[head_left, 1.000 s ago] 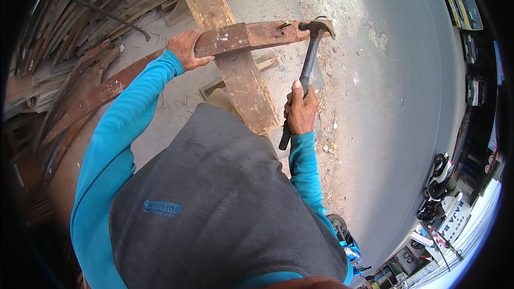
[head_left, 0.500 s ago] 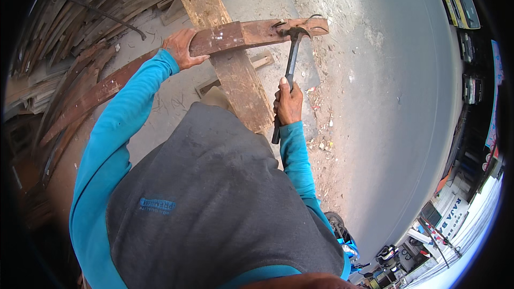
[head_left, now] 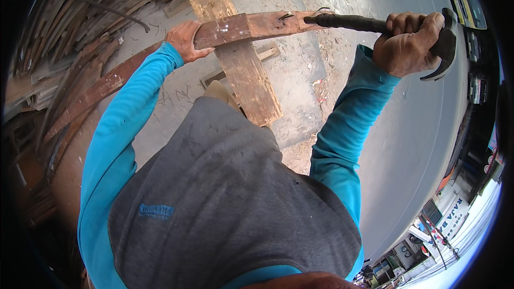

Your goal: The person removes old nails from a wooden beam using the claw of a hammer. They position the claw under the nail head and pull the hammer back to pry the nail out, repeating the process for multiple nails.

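My left hand [head_left: 184,42] is closed around a long reddish-brown wooden beam [head_left: 222,31], its thumb along the near side. The beam lies across a weathered plank [head_left: 243,77], and its right end juts past the plank. Bent nails [head_left: 286,16] stick out of that lighter, rough end. Off to the right, my right hand [head_left: 409,43] is raised, its fingers wrapped around a claw hammer [head_left: 353,22] close to the head. The hammer's dark handle points left, overlapping the beam's end in view, and its claw curves down beyond my fist.
Stacked old boards [head_left: 69,37] fill the left side, with a thin dark rod [head_left: 107,12] across them. A short wood piece [head_left: 267,51] lies under the plank. Debris [head_left: 319,88] is scattered by the road [head_left: 407,128], and vehicles [head_left: 467,8] stand at the far right.
My right hand has lifted the hammer up and right, away from the nails; its head now lies beyond my fist and the handle points left. My left hand keeps its hold on the beam.
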Demonstrator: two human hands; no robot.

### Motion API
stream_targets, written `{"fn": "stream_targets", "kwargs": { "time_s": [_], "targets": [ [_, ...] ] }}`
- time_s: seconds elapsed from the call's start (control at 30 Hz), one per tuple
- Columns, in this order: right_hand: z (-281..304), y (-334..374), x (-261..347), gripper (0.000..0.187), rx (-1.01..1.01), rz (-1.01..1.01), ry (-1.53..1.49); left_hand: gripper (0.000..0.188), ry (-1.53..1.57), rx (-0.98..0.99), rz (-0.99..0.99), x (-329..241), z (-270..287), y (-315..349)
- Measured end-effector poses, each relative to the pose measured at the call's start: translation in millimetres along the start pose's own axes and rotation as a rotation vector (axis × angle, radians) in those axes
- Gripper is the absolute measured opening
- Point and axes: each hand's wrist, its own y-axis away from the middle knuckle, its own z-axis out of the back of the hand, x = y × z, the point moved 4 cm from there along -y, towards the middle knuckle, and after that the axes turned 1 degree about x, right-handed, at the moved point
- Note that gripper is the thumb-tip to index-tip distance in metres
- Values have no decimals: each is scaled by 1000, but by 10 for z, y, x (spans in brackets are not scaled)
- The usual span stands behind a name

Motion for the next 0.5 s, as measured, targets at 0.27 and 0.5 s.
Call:
{"fn": "stream_targets", "kwargs": {
  "time_s": [0.27,0.5],
  "targets": [
    [-146,-164,-426,32,-95,-65,-13,81,25,-40,-32,69,-64,21],
    [-172,-126,-723,32,-93,-130,-11,80,41,-30,-45,50,-17,16]
  ]
}}
